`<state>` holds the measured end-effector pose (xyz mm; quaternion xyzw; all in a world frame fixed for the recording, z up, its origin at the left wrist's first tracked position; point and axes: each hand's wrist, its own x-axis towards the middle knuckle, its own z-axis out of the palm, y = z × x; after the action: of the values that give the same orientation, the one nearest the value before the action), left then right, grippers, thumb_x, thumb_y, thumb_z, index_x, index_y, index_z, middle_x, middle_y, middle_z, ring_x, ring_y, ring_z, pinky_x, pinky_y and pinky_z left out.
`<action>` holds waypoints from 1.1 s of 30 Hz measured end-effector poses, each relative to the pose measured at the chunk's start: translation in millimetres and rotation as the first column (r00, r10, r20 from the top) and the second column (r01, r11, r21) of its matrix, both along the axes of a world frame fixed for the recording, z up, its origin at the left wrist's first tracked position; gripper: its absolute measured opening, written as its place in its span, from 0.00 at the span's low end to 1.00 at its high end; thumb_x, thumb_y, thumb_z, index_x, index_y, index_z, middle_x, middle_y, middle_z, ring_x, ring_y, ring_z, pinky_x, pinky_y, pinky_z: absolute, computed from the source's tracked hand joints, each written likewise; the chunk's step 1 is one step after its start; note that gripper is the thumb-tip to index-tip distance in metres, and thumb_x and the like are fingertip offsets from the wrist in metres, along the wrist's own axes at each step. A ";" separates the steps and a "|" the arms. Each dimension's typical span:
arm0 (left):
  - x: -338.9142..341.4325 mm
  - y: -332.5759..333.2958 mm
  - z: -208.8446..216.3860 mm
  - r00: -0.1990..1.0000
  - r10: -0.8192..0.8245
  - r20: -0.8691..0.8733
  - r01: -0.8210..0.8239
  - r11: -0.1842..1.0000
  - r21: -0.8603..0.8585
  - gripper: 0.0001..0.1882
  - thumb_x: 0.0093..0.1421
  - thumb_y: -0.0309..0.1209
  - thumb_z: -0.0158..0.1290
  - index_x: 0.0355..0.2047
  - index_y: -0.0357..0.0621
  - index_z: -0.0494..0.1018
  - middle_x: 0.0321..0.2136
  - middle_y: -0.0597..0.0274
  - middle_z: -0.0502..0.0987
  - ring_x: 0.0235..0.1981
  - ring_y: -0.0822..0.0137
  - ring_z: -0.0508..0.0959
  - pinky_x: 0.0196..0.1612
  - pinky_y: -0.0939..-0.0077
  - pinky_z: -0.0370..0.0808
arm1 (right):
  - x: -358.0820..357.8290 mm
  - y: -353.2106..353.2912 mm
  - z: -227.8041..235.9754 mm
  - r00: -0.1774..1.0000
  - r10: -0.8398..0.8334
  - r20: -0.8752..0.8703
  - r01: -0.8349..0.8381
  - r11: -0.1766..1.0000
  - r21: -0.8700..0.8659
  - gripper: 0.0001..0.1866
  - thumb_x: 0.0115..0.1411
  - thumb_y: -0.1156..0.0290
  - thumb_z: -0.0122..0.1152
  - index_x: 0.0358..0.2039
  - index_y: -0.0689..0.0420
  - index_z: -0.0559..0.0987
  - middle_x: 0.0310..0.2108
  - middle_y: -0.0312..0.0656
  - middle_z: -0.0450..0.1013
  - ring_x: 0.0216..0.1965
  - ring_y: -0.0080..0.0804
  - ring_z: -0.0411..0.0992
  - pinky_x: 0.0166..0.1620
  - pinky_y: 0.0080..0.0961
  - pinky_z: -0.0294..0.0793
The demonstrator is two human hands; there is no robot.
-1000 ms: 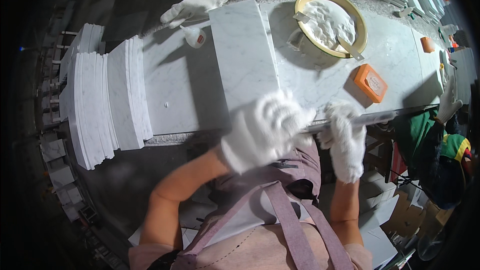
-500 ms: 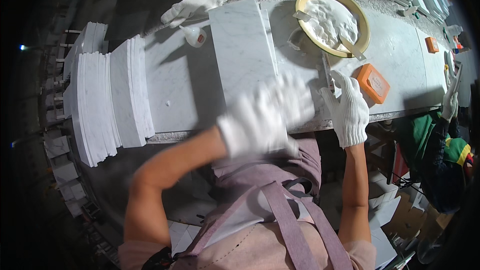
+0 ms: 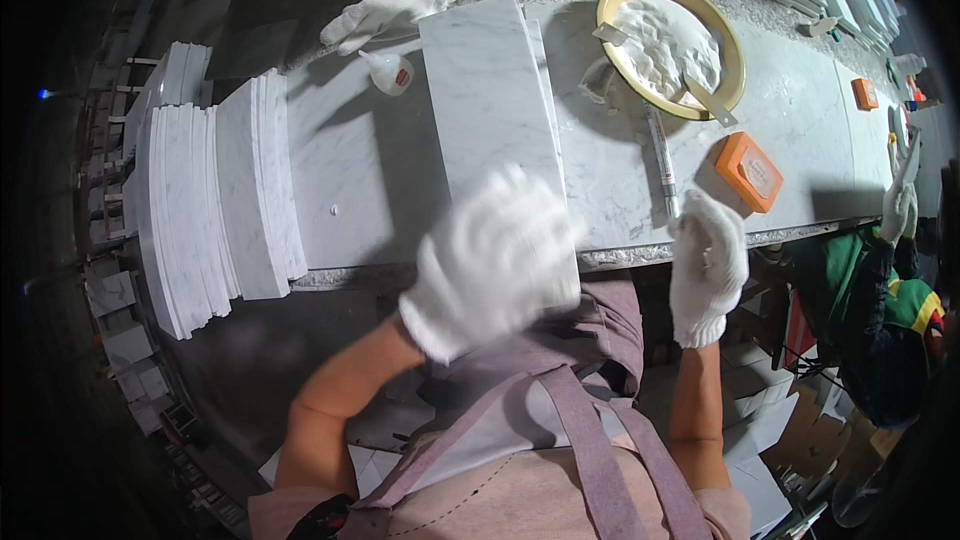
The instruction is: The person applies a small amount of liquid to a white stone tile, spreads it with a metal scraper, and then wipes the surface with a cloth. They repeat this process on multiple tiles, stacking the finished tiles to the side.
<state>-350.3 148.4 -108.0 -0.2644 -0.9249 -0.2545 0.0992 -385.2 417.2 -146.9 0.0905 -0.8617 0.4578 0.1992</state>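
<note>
A long pale-grey marble tile [image 3: 490,90] lies atop another across the bench, its near end sticking out past the front edge. Over that near end is my left hand [image 3: 490,265] in a white knit glove, smeared by motion, so its fingers cannot be made out. My right hand [image 3: 710,265], gloved the same way, hovers at the bench's front edge with its fingers curled in. Whatever it may hold is hidden. Just beyond its fingertips a slim white marker-like tube [image 3: 662,162] rests on the bench, beside an orange box [image 3: 748,172].
A yellow-rimmed bowl [image 3: 735,70] holds white paste and two scrapers. A small white squeeze bottle [image 3: 387,72] and a spare white glove [image 3: 390,15] lie left of the tile. Tile stacks [image 3: 195,210] stand at left. At right, another person's gloved hand [image 3: 898,205] is at the bench.
My right hand has drawn back toward me from the slim tube, which now shows on the bench. The left hand has shifted slightly left and nearer, still blurred over the tile.
</note>
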 end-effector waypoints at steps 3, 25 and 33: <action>-52.8 -23.5 -12.6 0.963 0.150 -0.222 -0.202 0.952 -0.230 0.30 0.71 0.58 0.46 0.57 0.49 0.80 0.54 0.57 0.81 0.64 0.53 0.73 0.73 0.51 0.60 | 14.2 -20.8 3.2 0.991 0.137 0.000 -0.137 0.989 0.060 0.18 0.57 0.82 0.70 0.48 0.55 0.85 0.42 0.45 0.82 0.36 0.40 0.82 0.40 0.29 0.81; -142.7 -54.0 -3.9 0.926 0.338 -0.168 -0.369 0.903 -0.218 0.19 0.69 0.42 0.55 0.55 0.50 0.79 0.53 0.53 0.81 0.58 0.51 0.78 0.66 0.57 0.69 | 82.9 -14.1 1.5 0.720 0.461 0.519 -0.415 0.885 -0.211 0.30 0.63 0.72 0.71 0.65 0.61 0.75 0.43 0.48 0.83 0.44 0.41 0.83 0.49 0.31 0.82; -182.9 -50.0 -11.8 0.914 0.406 0.019 -0.373 0.854 -0.363 0.19 0.72 0.47 0.49 0.56 0.55 0.73 0.53 0.53 0.78 0.57 0.47 0.76 0.61 0.51 0.72 | 96.0 -33.9 -5.0 0.615 0.482 0.624 -0.168 0.854 -0.493 0.39 0.67 0.75 0.66 0.75 0.62 0.60 0.35 0.40 0.80 0.35 0.24 0.79 0.41 0.22 0.79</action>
<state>-533.3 98.4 -119.8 -0.0727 -0.9932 -0.0721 0.0559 -289.2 383.3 -152.0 0.0176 -0.7276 0.6442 -0.2352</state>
